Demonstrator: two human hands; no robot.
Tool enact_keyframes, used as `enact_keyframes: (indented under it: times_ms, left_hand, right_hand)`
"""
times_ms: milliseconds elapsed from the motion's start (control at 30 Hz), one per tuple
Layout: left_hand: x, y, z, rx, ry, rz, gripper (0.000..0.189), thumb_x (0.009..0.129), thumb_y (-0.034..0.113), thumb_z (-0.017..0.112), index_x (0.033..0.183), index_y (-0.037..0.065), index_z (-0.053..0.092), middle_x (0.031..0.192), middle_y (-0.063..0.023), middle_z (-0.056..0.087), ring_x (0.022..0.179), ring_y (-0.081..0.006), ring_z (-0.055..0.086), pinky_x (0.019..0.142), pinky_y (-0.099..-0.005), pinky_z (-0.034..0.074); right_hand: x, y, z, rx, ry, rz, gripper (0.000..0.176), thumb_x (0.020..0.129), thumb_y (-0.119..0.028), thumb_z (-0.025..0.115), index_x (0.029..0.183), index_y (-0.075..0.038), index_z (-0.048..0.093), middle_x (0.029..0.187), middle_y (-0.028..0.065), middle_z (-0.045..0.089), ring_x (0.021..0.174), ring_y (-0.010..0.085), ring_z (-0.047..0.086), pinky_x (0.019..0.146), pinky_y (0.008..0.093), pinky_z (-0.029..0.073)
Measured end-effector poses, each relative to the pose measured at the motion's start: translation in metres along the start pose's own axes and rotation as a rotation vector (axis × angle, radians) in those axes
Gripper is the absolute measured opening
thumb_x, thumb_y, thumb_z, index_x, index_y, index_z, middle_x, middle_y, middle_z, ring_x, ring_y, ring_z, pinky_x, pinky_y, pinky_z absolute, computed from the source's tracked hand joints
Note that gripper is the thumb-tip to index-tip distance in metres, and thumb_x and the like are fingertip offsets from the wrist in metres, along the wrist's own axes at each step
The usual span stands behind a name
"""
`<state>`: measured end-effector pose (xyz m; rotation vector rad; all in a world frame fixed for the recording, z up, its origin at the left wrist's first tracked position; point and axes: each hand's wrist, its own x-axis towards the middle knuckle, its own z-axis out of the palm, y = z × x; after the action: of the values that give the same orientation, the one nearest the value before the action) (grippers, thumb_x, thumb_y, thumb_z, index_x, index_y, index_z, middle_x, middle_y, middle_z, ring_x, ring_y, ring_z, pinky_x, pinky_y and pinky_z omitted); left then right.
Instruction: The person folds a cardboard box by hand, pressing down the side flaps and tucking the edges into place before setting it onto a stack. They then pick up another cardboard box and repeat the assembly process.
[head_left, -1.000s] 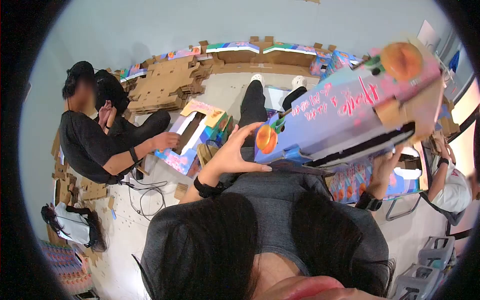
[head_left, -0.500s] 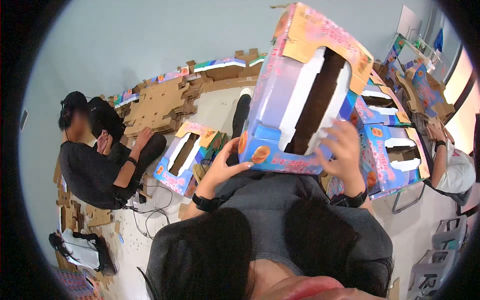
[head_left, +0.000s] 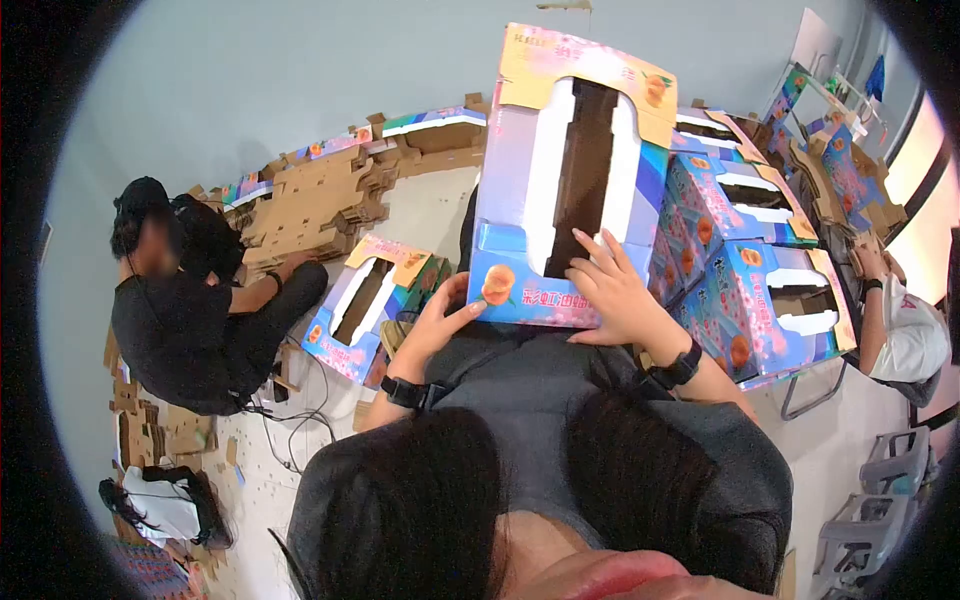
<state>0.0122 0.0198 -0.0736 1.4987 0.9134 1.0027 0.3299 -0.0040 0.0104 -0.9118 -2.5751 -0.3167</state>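
A printed cardboard carton with a long cut-out in its front stands upright before me. My left hand grips its lower left corner, thumb on the front face and fingers behind. Over the lower right of the front lies my right hand, its fingers stretched out across the lower end of the cut-out and its thumb low by the bottom edge. White flaps line both sides of the cut-out, and dark brown cardboard shows inside. The carton's back is hidden.
Similar cartons are stacked on a stand to the right, and another carton is at the left. Flat cardboard is piled by the wall. Co-workers sit on both sides. Cables cross the floor; grey stools stand lower right.
The carton has come down and left, turning from a tilt to nearly upright. My right hand has moved from beside its right edge onto its front. My left hand keeps its corner grip.
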Motion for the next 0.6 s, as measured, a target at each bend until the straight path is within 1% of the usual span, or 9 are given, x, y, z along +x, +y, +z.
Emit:
enact_keyframes:
  times_ms: [33,67,167,200,300,333,433,533,600]
  left_hand:
    - [-0.001,-0.006,-0.001,-0.003,0.009,-0.014,0.068,0.089,0.030,0.071,0.138,-0.007,0.041,0.130,-0.0149,0.054,0.122,-0.0216,0.051,0.106,-0.0357,0.037]
    - [-0.002,-0.012,-0.002,-0.006,0.017,-0.028,0.068,0.089,0.030,0.071,0.137,-0.007,0.041,0.130,-0.0147,0.054,0.122,-0.0213,0.051,0.106,-0.0353,0.037]
    - [0.003,-0.030,-0.003,-0.075,0.031,-0.119,0.067,0.091,0.034,0.068,0.137,-0.007,0.042,0.129,-0.0139,0.054,0.121,-0.0203,0.050,0.106,-0.0341,0.037]
    - [0.002,-0.035,-0.003,-0.008,0.056,-0.164,0.068,0.094,0.043,0.062,0.135,-0.007,0.044,0.132,-0.0152,0.051,0.125,-0.0221,0.047,0.107,-0.0341,0.035]
    - [0.002,-0.037,-0.010,0.189,0.119,-0.222,0.070,0.096,0.051,0.053,0.135,-0.007,0.046,0.140,-0.0186,0.044,0.133,-0.0267,0.040,0.112,-0.0355,0.028]
    - [0.000,-0.038,-0.009,0.239,0.163,-0.224,0.071,0.097,0.054,0.048,0.137,-0.006,0.047,0.146,-0.0210,0.038,0.138,-0.0306,0.033,0.115,-0.0366,0.023]
    - [-0.001,-0.041,-0.010,0.134,0.129,-0.218,0.071,0.098,0.053,0.047,0.139,-0.006,0.045,0.147,-0.0220,0.038,0.140,-0.0313,0.031,0.117,-0.0372,0.020]
    - [0.001,-0.042,-0.010,0.154,0.123,-0.157,0.071,0.098,0.053,0.047,0.139,-0.006,0.045,0.145,-0.0218,0.041,0.138,-0.0312,0.033,0.116,-0.0372,0.022]
    - [-0.003,-0.030,-0.006,0.059,0.124,-0.178,0.068,0.098,0.050,0.049,0.138,-0.006,0.045,0.141,-0.0187,0.045,0.135,-0.0269,0.039,0.113,-0.0351,0.026]
  right_hand:
    - [0.000,0.002,0.005,-0.011,-0.031,-0.006,0.075,0.057,-0.045,0.081,0.111,0.001,0.058,0.116,0.0155,0.058,0.139,0.0377,0.034,0.119,0.0569,0.015]
    - [0.001,0.005,0.012,0.019,-0.035,-0.008,0.075,0.052,-0.039,0.083,0.110,-0.001,0.056,0.111,0.0140,0.058,0.138,0.0359,0.037,0.120,0.0558,0.015]
    - [0.010,0.014,0.025,0.043,-0.020,0.000,0.068,0.051,-0.036,0.082,0.104,-0.002,0.056,0.108,0.0128,0.059,0.133,0.0342,0.042,0.119,0.0549,0.016]
    - [0.016,0.015,0.030,0.062,0.003,0.000,0.064,0.049,-0.035,0.081,0.099,-0.003,0.056,0.105,0.0130,0.061,0.129,0.0338,0.046,0.119,0.0535,0.017]
    - [0.027,0.024,0.040,0.078,-0.021,-0.010,0.065,0.048,-0.037,0.080,0.098,-0.003,0.057,0.103,0.0139,0.062,0.127,0.0340,0.047,0.119,0.0525,0.018]
    - [0.029,0.026,0.044,0.077,-0.008,0.004,0.065,0.047,-0.039,0.079,0.097,-0.003,0.057,0.103,0.0143,0.063,0.126,0.0340,0.048,0.119,0.0517,0.018]
    - [0.029,0.028,0.046,0.091,-0.024,0.044,0.064,0.048,-0.038,0.079,0.097,-0.003,0.057,0.103,0.0133,0.063,0.126,0.0336,0.048,0.119,0.0521,0.018]
    - [0.027,0.024,0.044,0.092,0.001,0.057,0.061,0.050,-0.037,0.078,0.097,-0.004,0.057,0.101,0.0125,0.063,0.125,0.0331,0.049,0.118,0.0527,0.019]
    - [0.025,0.015,0.044,0.054,0.031,0.076,0.059,0.051,-0.035,0.078,0.097,-0.004,0.058,0.099,0.0120,0.062,0.124,0.0327,0.050,0.118,0.0529,0.019]
